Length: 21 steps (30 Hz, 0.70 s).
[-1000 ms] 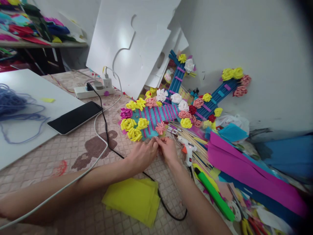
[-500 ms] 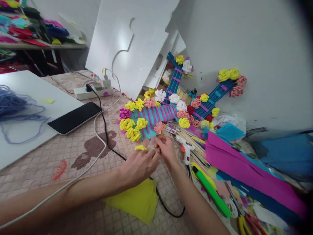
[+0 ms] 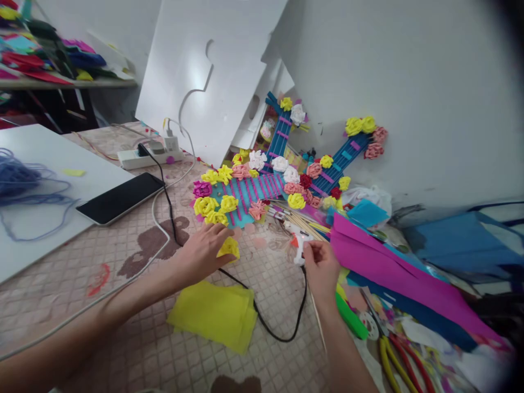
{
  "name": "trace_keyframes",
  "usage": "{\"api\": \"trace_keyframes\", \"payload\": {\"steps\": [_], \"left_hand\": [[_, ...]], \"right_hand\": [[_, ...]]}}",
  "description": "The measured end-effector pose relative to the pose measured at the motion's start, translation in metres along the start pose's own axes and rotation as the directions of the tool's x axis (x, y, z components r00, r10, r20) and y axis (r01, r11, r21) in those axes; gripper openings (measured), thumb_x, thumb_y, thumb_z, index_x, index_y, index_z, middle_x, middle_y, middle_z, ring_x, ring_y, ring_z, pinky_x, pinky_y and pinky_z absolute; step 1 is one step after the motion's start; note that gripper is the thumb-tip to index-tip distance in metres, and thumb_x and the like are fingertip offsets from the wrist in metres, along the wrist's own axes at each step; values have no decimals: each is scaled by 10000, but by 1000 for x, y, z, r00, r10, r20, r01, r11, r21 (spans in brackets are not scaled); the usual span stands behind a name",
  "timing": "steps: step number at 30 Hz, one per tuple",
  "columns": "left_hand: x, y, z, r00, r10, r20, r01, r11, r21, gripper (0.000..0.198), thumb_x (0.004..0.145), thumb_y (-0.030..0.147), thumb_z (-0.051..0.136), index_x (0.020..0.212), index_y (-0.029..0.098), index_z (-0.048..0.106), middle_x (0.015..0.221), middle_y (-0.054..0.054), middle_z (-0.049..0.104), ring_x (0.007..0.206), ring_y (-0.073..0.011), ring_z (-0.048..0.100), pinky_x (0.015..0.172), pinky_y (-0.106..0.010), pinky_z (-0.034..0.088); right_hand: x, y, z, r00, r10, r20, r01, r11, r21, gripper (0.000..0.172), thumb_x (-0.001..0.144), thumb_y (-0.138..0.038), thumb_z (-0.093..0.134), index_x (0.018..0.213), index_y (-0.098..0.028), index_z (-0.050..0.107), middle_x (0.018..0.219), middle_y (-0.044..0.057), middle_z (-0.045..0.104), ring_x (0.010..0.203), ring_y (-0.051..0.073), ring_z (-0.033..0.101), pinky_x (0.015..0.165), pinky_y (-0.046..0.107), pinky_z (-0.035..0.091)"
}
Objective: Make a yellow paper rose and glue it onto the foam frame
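My right hand (image 3: 323, 268) has its thumb and fingers closed at the handle of a white hot glue gun (image 3: 302, 252) with an orange nozzle collar. The gun lies on the table beside several thin wooden sticks (image 3: 314, 225). My left hand (image 3: 204, 250) reaches low over the table, fingers outstretched, right by a loose yellow paper flower (image 3: 230, 249); its fingers partly cover that flower, and contact is hard to judge. Just beyond stands a blue craft piece (image 3: 245, 191) with purple strips and paper roses in yellow, white, pink and red.
Yellow crepe paper sheets (image 3: 213, 316) lie in front, with the gun's black cord (image 3: 282, 339) looping past. Phone (image 3: 123, 197) and power strip (image 3: 143, 158) are at left. Magenta paper (image 3: 393, 267), a green cutter (image 3: 352, 319) and yellow-handled pliers (image 3: 388, 360) crowd the right.
My hands, earlier together at mid-table, have come apart. The right moved right to the glue gun; the left moved left to the yellow flower. The view shifted slightly.
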State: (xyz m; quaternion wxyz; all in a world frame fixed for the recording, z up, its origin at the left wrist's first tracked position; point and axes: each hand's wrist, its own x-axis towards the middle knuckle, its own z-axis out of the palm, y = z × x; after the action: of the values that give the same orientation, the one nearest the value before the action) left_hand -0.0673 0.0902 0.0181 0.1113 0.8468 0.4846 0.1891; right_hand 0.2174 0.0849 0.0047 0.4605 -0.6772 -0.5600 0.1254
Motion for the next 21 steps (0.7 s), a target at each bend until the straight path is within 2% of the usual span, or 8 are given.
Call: {"api": "trace_keyframes", "payload": {"steps": [2, 6, 10, 13, 16, 18, 20, 21], "left_hand": [[-1, 3, 5, 1000, -12, 8, 11, 999, 34, 445, 783, 378, 648, 1139, 152, 506, 1086, -112, 568, 1025, -281, 529, 865, -406, 442], [1, 9, 7, 997, -65, 46, 61, 995, 83, 514, 751, 370, 653, 1181, 154, 471, 1100, -119, 552, 999, -296, 534, 827, -408, 450], [3, 14, 7, 990, -97, 100, 87, 992, 95, 474, 757, 300, 637, 1176, 148, 476, 1094, -126, 556, 1002, -298, 534, 831, -406, 445], [3, 12, 6, 988, -107, 110, 103, 994, 39, 461, 754, 269, 626, 1171, 130, 487, 1093, -142, 560, 1022, -311, 533, 856, -427, 435], [5, 4, -1, 988, -128, 83, 138, 982, -132, 473, 754, 290, 624, 1185, 154, 483, 1096, -133, 567, 1030, -307, 536, 869, -438, 423], [9, -2, -10, 982, -168, 82, 186, 921, -342, 492, 751, 364, 645, 1175, 169, 489, 1082, -118, 577, 1014, -291, 547, 853, -419, 431], [14, -7, -20, 970, -210, 123, 240, 754, -612, 520, 744, 435, 664, 1163, 174, 498, 1058, -102, 583, 1013, -271, 555, 826, -379, 447], [17, -7, -24, 962, -216, 168, 267, 610, -746, 520, 755, 447, 661, 1169, 180, 495, 1062, -96, 584, 1018, -259, 559, 821, -360, 452]], "right_hand": [[3, 13, -8, 999, -23, -24, 19, 985, -169, 330, 767, -505, 558, 846, -185, 534, 727, 35, 592, 620, 178, 548, 601, 302, 416], [6, 24, -7, 995, 11, 100, 36, 890, -456, 367, 748, -515, 554, 896, -182, 515, 758, 51, 604, 668, 206, 561, 591, 290, 369], [10, 25, 1, 991, 46, 125, 20, 878, -479, 286, 745, -465, 559, 819, -191, 528, 670, 40, 600, 634, 213, 556, 563, 278, 310], [16, 27, 4, 990, 56, 126, 9, 886, -463, 246, 737, -437, 560, 736, -193, 536, 650, 52, 605, 628, 212, 552, 569, 280, 298], [19, 29, 2, 993, 58, 105, -9, 909, -416, 217, 739, -402, 535, 703, -188, 547, 651, 62, 611, 630, 213, 548, 584, 289, 312], [19, 29, -1, 996, 58, 66, -30, 930, -366, 235, 746, -402, 511, 749, -173, 567, 677, 74, 618, 639, 217, 547, 597, 301, 332], [17, 25, -3, 998, 59, 25, -49, 956, -290, 304, 762, -432, 491, 841, -151, 577, 729, 90, 631, 666, 223, 557, 620, 315, 364], [16, 22, -4, 998, 54, 15, -49, 967, -252, 346, 777, -454, 472, 894, -143, 571, 750, 91, 637, 677, 220, 565, 631, 318, 385]]}}
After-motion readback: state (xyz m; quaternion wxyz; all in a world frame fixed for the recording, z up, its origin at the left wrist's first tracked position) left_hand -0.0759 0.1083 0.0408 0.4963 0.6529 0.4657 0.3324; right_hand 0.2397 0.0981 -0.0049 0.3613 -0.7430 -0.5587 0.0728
